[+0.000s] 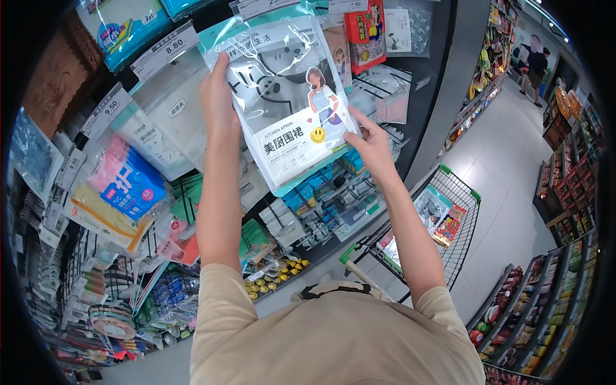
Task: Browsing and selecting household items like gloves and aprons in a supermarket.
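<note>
A packaged kitchen apron [284,106] in a clear and white plastic pouch with a teal top band is held up before the shelf display. My left hand [220,101] grips its upper left edge, the thumb lying on the front. At the lower right edge, my right hand [368,137] pinches the pouch between thumb and fingers. A gray printed apron shows through the clear part. Behind the pouch hang more packages, among them a red one [365,36] and a pack of PVC gloves [127,187] with a blue label.
A wire shopping cart [464,231] with green corners stands at my right, holding several packages. Price tags [166,50] line the display rack. Hooks with small goods hang lower down. Stocked shelves [539,308] run along the aisle's far side. A person [538,72] stands far down the aisle.
</note>
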`<state>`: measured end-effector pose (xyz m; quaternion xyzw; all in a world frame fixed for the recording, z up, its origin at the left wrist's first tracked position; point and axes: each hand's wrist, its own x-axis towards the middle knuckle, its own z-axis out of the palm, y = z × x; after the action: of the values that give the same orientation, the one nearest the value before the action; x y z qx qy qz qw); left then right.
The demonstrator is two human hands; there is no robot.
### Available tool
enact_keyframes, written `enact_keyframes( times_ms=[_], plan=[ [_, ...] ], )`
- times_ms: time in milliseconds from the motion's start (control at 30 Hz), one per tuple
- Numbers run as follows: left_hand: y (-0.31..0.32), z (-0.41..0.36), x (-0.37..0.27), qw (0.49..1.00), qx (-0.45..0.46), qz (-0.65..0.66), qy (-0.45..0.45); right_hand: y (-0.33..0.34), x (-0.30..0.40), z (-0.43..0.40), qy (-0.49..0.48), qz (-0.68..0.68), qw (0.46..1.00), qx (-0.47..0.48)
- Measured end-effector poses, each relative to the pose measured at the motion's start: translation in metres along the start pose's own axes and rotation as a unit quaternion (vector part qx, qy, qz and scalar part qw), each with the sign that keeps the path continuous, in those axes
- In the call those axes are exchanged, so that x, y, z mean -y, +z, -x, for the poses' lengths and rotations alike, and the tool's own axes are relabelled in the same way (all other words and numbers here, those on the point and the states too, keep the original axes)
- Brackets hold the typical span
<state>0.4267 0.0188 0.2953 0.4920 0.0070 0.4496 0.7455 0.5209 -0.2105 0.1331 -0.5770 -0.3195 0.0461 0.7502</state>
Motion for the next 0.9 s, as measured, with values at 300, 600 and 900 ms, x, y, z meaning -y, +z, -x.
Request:
enact_keyframes(
  times_ms=[300,600,900],
  plan=[
    [-0.001,0.004,0.002,0.994,-0.033,-0.103,0.007,-0.006,-0.011,-0.007,0.002,0.013,1.000,0.005],
    [-0.047,0.016,0.023,0.973,0.032,-0.204,0.100,-0.010,-0.051,0.010,-0.001,0.127,0.992,0.021],
    [-0.053,0.057,0.051,0.938,-0.019,-0.252,0.236,-0.026,-0.082,0.050,0.031,0.009,0.999,-0.006]
  ],
)
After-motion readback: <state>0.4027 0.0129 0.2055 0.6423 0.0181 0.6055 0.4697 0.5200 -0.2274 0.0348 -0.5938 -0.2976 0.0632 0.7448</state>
